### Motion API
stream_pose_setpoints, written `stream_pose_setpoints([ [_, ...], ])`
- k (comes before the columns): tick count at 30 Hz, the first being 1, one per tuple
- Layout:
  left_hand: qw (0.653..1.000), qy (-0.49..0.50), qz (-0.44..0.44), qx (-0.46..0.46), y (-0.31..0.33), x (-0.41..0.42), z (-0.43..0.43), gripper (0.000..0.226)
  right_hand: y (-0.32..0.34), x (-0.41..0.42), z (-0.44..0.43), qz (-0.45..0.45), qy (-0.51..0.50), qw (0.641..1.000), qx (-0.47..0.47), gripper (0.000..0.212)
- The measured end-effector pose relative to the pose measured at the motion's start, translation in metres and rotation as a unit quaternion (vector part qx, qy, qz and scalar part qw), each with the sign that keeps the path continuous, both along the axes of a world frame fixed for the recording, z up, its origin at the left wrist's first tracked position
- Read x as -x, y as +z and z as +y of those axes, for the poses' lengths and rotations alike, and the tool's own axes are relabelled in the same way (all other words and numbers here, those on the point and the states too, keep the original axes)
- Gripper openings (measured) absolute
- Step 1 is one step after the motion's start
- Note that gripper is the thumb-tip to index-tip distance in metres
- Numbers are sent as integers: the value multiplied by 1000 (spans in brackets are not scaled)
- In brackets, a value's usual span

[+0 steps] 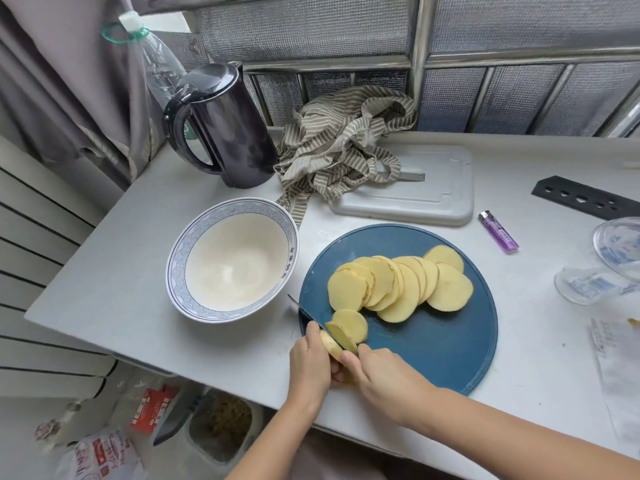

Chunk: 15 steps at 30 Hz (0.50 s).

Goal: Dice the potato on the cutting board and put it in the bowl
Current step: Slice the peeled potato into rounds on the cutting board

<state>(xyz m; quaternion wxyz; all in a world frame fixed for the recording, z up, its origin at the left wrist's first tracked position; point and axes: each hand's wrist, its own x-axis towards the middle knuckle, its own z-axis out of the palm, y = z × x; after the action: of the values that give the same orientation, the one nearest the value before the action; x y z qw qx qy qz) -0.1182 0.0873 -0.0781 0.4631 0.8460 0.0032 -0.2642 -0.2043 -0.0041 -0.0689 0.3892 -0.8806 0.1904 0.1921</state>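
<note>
Round blue cutting board on white counter. At board's near-left edge: remaining potato end, gripped in curled fingers of left hand. Just right of it, over board's near edge: right hand, fingers closed round handle of knife, forefinger reaching toward blade, handle itself largely hidden. Dark blade crossing board's left rim, tip pointing away and left, edge down in the potato. One cut slice leaning against blade on the side toward board's centre. From board's centre to its far-right part: fan of overlapping potato slices, lying flat, all whole rounds. Just left of board: white bowl with blue-patterned rim. Beyond board: grey rectangular board, partly under striped cloth. Beyond board's left side, past bowl: black kettle. Right of board's far side: purple lighter.
</note>
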Motion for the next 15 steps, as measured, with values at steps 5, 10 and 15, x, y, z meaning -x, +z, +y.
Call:
stream_pose_setpoints([
  [5, 993, -94, 57, 46, -5, -1, 16, 53, -2, -2, -7, -6, -23, 999, -21, 43],
  [10, 981, -176, 71, 41, -6, -5, 26, 25, -3, -4, -14, -24, -48, 997, -57, 50],
  [15, 963, -147, 194, 116, -3, -17, 33, 36, -2, 0, -19, -29, -57, 996, -56, 53],
])
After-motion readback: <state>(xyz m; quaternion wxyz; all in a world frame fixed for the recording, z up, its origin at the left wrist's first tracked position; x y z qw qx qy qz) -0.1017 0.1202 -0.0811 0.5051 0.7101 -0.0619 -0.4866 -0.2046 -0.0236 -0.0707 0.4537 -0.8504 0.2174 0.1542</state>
